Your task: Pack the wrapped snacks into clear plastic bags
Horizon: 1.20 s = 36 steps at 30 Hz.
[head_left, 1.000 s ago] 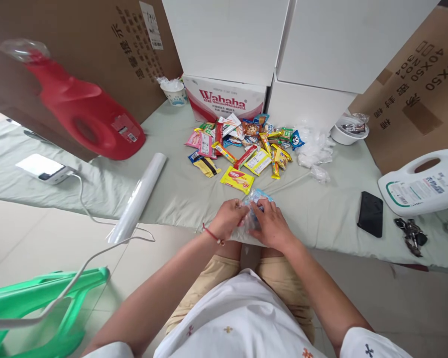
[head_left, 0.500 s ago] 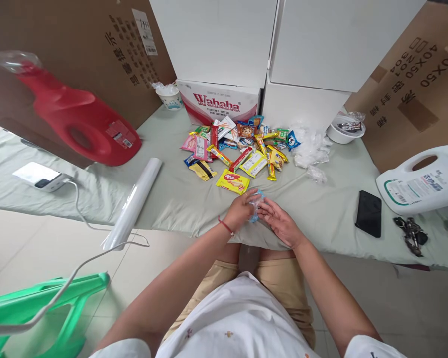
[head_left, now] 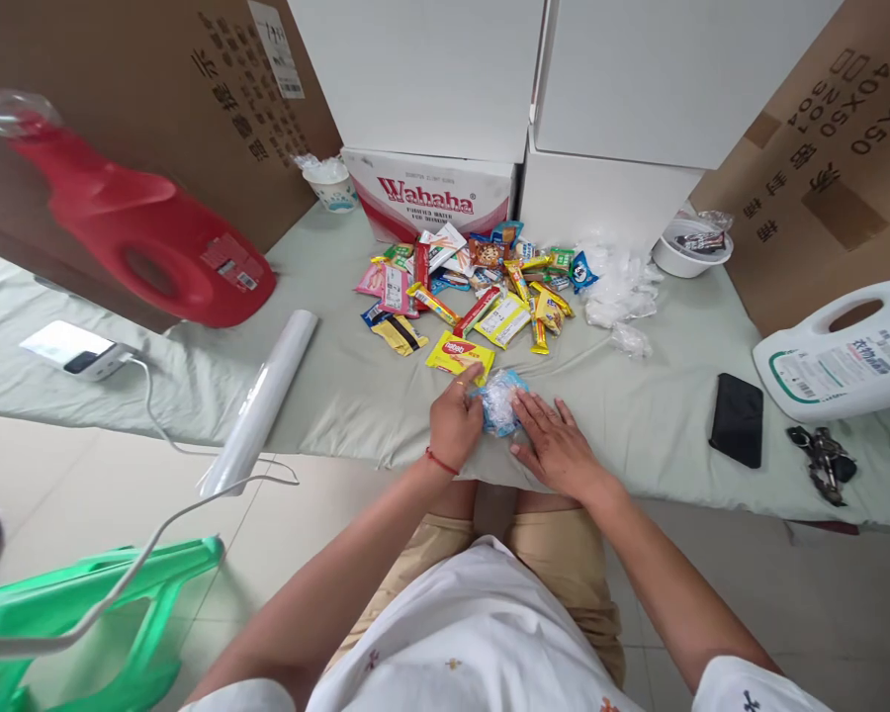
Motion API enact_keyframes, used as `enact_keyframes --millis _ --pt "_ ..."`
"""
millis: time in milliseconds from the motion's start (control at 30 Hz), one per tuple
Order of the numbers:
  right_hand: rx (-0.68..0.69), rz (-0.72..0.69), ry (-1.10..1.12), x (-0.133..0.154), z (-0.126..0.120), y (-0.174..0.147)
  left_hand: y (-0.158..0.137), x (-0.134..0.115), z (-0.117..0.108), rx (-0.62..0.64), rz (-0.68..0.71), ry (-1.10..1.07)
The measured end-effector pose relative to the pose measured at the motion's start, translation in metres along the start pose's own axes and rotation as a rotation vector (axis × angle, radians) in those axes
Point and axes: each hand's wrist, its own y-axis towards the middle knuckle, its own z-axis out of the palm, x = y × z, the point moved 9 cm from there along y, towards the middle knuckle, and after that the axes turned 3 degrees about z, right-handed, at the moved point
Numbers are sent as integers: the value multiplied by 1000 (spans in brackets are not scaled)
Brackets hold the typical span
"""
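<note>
A blue snack packet (head_left: 501, 403) covered in crinkled clear plastic wrap lies near the front edge of the cloth-covered table. My left hand (head_left: 456, 420), with a red string bracelet at the wrist, is curled closed at the packet's left edge. Flat and with its fingers out, my right hand (head_left: 558, 445) rests at the right side, fingertips touching the wrap. Just beyond them lies a yellow nabati wafer packet (head_left: 456, 354), partly behind my left index finger. A pile of snack packets (head_left: 489, 287) in several colours spreads behind it.
A roll of clear plastic film (head_left: 263, 400) lies left, beside a red jug (head_left: 148, 227) and a power bank (head_left: 74, 348). Crumpled plastic (head_left: 619, 292), a white bowl (head_left: 686, 259), a phone (head_left: 737, 419), keys (head_left: 823, 463) and a white detergent jug (head_left: 845, 346) are right. Boxes stand behind.
The wrapped blue packet now shows more fully between my hands. My left hand has curled at its left edge, and my right hand has turned palm down and flattened against its right side.
</note>
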Motion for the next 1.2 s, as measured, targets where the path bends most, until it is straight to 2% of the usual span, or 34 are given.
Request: enact_keyframes --millis 67,133,167,267,367,467,567,633,700,800,833,900,967,1067,1200 --pt "-6 12 -32 4 4 -4 -7 -16 -3 40 201 225" --pt "-9 2 -38 7 6 -8 -16 -25 9 182 348 398" --pt "-7 -8 -31 7 6 -10 -19 -24 16 253 378 455" --pt "12 -45 35 -2 -3 -14 -22 -14 27 366 368 527" --pt "-27 -53 102 -15 -26 -8 -21 -9 30 375 336 525" --pt "-44 -159 68 -6 -39 12 -20 -10 31 372 317 493" --pt "-16 -266 58 9 -34 32 -16 -5 28 419 271 446" --pt "-40 -257 132 9 -35 39 -12 4 23 487 204 350" --pt "-102 -188 277 1 -46 39 -9 11 14 543 125 167" --pt "-274 78 561 -25 -65 28 -10 8 7 592 39 -233" --pt "-328 188 659 -34 -67 22 -11 4 7 578 11 -376" --pt "-398 372 843 -44 -59 10 -12 -5 9 472 -73 -644" --pt "-423 479 983 -43 -44 3 -17 -8 17 346 -199 -852" --pt "-429 541 1000 -34 -29 -3 -32 -13 42 340 -352 -987" --pt "-358 518 809 -26 -34 -6 -49 -7 59 338 -454 -955"
